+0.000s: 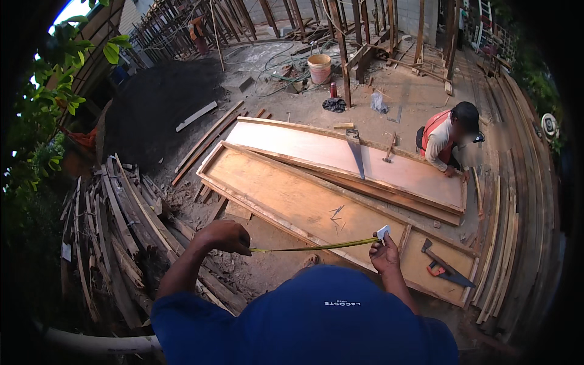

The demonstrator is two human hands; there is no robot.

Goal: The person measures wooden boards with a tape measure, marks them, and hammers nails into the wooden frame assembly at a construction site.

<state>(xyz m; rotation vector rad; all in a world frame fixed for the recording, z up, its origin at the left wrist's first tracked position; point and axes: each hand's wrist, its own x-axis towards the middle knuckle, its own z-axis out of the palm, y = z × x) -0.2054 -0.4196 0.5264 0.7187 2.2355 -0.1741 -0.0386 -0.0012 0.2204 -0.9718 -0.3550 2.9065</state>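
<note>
A tape measure (382, 232) with a pale case sits in my right hand (385, 255), its fingers closed round it. From the case a yellow blade (316, 247) stretches leftward to my left hand (226, 236), which is closed on its free end. The blade hangs over the near edge of a long framed wooden panel (286, 193). Several nails (336, 214) lie loose on that panel. In its right end compartment are a hammer (439, 255) and a handsaw (451, 275) with an orange handle, close to my right hand.
A second framed panel (298, 142) lies behind, with a handsaw (355, 157) and a hammer (390, 147) on it. A co-worker (445, 137) crouches at its right end. Scrap wood (118, 231) is heaped at left, long boards (517, 182) at right. A bucket (319, 69) stands farther back.
</note>
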